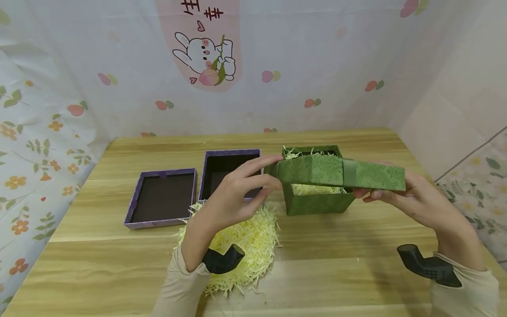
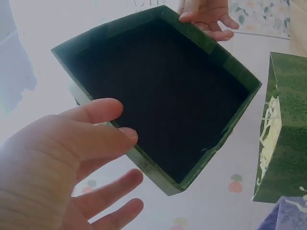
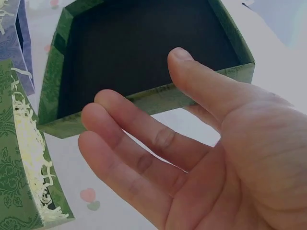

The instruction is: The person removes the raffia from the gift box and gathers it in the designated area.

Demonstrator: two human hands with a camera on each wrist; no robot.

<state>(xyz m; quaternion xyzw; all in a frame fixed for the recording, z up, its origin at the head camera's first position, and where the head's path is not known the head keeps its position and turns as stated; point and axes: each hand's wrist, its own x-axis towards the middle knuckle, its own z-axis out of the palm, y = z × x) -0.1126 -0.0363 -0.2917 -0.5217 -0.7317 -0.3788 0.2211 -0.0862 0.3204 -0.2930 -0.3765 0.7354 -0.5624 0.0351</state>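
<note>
Above the open green patterned box [image 1: 318, 204] I hold a green box lid [image 1: 325, 171] with a ribbon band, its dark inside facing down and tilted. My left hand [image 1: 237, 193] pinches one edge, with the thumb over the rim and other fingers spread. At the opposite edge, my right hand [image 1: 420, 202] grips the lid, its thumb [image 3: 184, 64] reaching over the rim onto the inside. Pale yellow shredded paper [image 1: 314, 189] fills the green box beneath, partly hidden by the lid.
A heap of yellow shredded paper [image 1: 253, 246] lies on the wooden table [image 1: 325, 273] under my left forearm. Behind it stands an open purple box [image 1: 231, 153] with a dark inside. Left of that box lies a purple lid [image 1: 162, 198], inside up. A printed curtain [image 1: 317, 57] hangs behind.
</note>
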